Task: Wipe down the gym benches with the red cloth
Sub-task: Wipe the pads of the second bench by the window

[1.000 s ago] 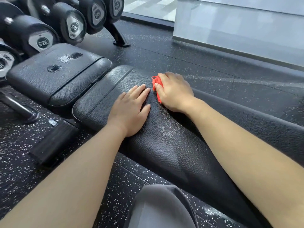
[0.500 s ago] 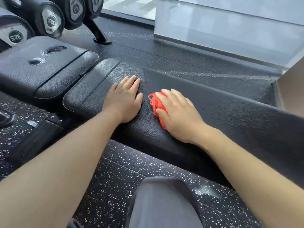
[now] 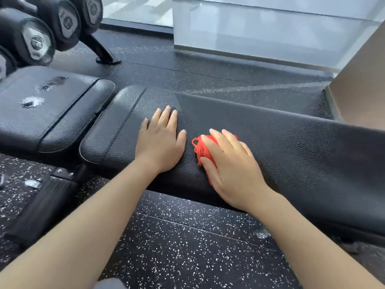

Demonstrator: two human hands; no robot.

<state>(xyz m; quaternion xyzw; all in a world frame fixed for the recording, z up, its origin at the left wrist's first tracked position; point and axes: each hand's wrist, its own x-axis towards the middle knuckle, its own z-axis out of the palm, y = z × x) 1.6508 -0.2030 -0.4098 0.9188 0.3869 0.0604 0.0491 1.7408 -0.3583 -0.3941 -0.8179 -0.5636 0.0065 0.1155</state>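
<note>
One bench (image 3: 291, 147) lying crosswise, right hand (image 3: 233, 170) pressing bunched red cloth (image 3: 200, 147)

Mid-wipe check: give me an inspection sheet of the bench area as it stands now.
Surface: long bench pad, black grained upholstery, no tears seen.
Job's things: red cloth bunched under the right hand; neighbouring pad shows pale blotches on top.
Clutter: small pale scrap on the speckled floor by the bench frame, unclear what.
Grippers: left hand flat on the long pad, holding nothing; right hand presses the cloth.
Cables: nothing seen.
Surroundings: dumbbells on a rack, glass partition.
</note>
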